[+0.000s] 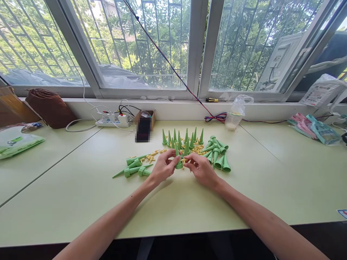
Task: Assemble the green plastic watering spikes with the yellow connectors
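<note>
My left hand (163, 168) is closed around a green plastic watering spike (179, 166), held with its point up and its wide collar down. Between the thumb and finger of my right hand (202, 170) is a small yellow valve (183, 160), right beside the spike's lower part; whether it sits in the spike I cannot tell. Behind my hands, several green spikes (201, 137) stand upright with yellow pieces at their bases. Loose yellow valves (151, 156) lie to the left of them. More green spikes lie in a pile at right (216, 153) and on the left (131, 171).
A power strip (114, 121) with cables and a small cardboard box (153, 117) are by the sill. A plastic cup in a bag (233, 121) stands behind the right pile. Pink and teal packages (322, 130) lie far right, and a brown bundle (51, 108) far left.
</note>
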### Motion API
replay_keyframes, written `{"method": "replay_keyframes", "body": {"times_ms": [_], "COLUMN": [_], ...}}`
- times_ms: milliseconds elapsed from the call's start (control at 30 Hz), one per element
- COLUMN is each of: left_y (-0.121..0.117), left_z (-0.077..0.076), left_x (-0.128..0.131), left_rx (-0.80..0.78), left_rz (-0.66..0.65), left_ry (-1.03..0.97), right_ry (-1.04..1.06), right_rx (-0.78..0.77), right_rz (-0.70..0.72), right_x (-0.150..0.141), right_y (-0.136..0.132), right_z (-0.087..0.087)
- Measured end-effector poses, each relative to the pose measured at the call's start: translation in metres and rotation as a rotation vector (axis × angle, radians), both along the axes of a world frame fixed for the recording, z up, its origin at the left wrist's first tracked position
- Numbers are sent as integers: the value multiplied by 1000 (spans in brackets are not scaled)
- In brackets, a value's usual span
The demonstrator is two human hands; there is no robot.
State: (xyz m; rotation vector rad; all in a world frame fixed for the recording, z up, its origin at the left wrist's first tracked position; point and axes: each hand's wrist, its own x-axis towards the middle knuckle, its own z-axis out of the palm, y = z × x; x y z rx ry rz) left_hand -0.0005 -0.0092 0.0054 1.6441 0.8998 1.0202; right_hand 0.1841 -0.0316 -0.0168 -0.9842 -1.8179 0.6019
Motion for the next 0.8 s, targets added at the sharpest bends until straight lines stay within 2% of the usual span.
{"method": "replay_keyframes", "body": {"times_ms": [533,800], "left_y": [-6,-6], "left_z": [-4,-5], "left_x": [2,2], "left_rx": [304,319], "left_rz": [-19,-21], "left_ry": [197,227], "right_ry": [-62,-68], "right_rx": [9,-8], "right_rz": [-10,-26], "right_x": [1,-1], "right_y": [-2,-2], "right_z": [4,6]}}
